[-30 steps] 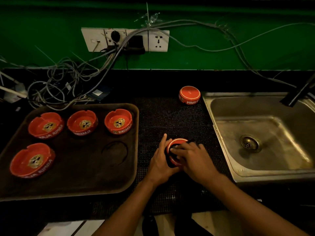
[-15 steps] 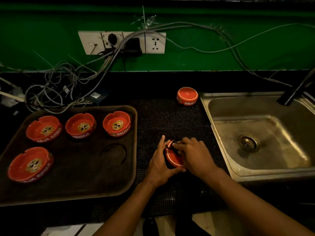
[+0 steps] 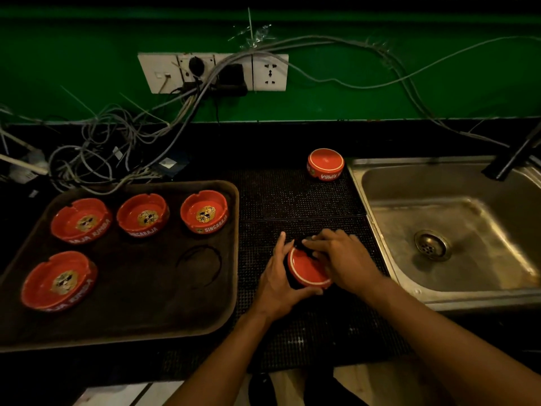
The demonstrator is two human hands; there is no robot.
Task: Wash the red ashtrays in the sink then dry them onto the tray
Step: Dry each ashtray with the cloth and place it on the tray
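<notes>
Red ashtray (image 3: pixel 307 269) tipped base-out on the black mat (image 3: pixel 292 194), between tray (image 3: pixel 146 323) and sink (image 3: pixel 380 224). Left hand (image 3: pixel 276 284) cups its rim; right hand (image 3: pixel 342 257) grips a dark cloth against it. Likely rigid, wet-slick, chippable: hold by the sidewall.

White sockets (image 3: pixel 213 72) sit on a green wall (image 3: pixel 409 92), with grey cables (image 3: pixel 117 142) trailing down onto the black counter (image 3: pixel 263 142). A dotted black mat (image 3: pixel 292 194) lies there.

Tray (image 3: pixel 123 323) left holding four ashtrays (image 3: pixel 204 213), mat (image 3: pixel 292 197) between tray and sink (image 3: pixel 380 171), upturned ashtray (image 3: pixel 325 164) at mat's back
</notes>
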